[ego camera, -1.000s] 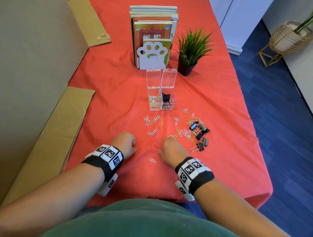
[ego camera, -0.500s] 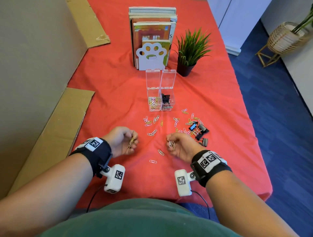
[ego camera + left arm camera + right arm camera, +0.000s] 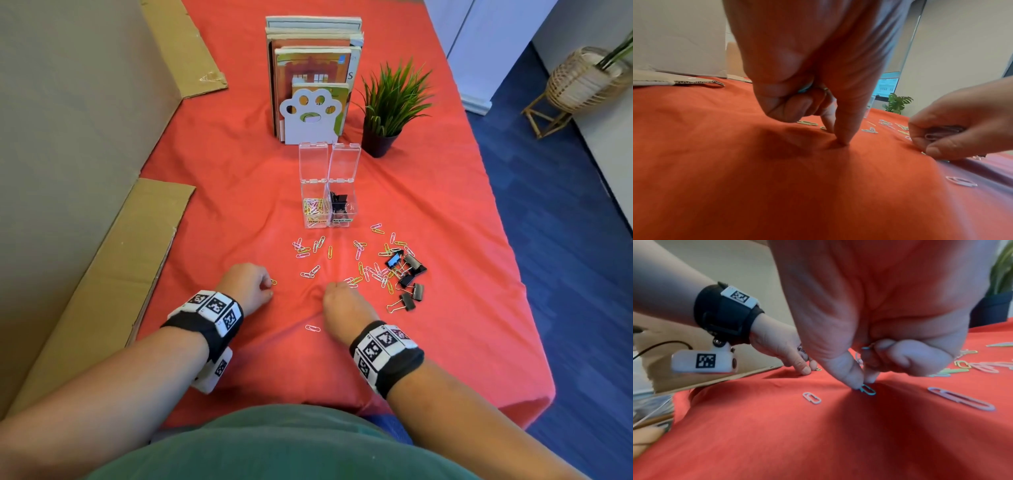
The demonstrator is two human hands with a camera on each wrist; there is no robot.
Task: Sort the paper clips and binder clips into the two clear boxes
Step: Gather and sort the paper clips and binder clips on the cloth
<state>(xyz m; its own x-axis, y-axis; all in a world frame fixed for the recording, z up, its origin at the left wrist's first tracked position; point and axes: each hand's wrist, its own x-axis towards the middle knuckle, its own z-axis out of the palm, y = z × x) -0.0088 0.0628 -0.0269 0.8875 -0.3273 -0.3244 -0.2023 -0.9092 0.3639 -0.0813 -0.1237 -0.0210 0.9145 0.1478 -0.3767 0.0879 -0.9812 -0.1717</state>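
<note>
Two clear boxes stand open side by side: the left box [image 3: 314, 219] holds paper clips, the right box [image 3: 342, 219] black binder clips. Loose paper clips [image 3: 363, 270] lie scattered in front of them, with several binder clips [image 3: 407, 270] at the right. My left hand [image 3: 269, 287] is palm down; its curled fingers hold paper clips [image 3: 805, 87] while thumb and forefinger press the cloth beside a yellow clip [image 3: 273, 282]. My right hand [image 3: 337, 286] also holds gathered clips [image 3: 941, 134], and its thumb and forefinger pinch a teal clip [image 3: 867, 389] on the cloth.
A white clip [image 3: 312, 328] lies near my right wrist. Books in a paw-shaped stand [image 3: 310, 116] and a potted plant [image 3: 387, 113] are behind the boxes. Cardboard [image 3: 113, 267] lines the left side. The red table's edge [image 3: 534, 342] drops off at the right.
Half a second ago both hands were lifted and turned inward, showing the clips they held. Now both are turned palm down with fingertips on the cloth.
</note>
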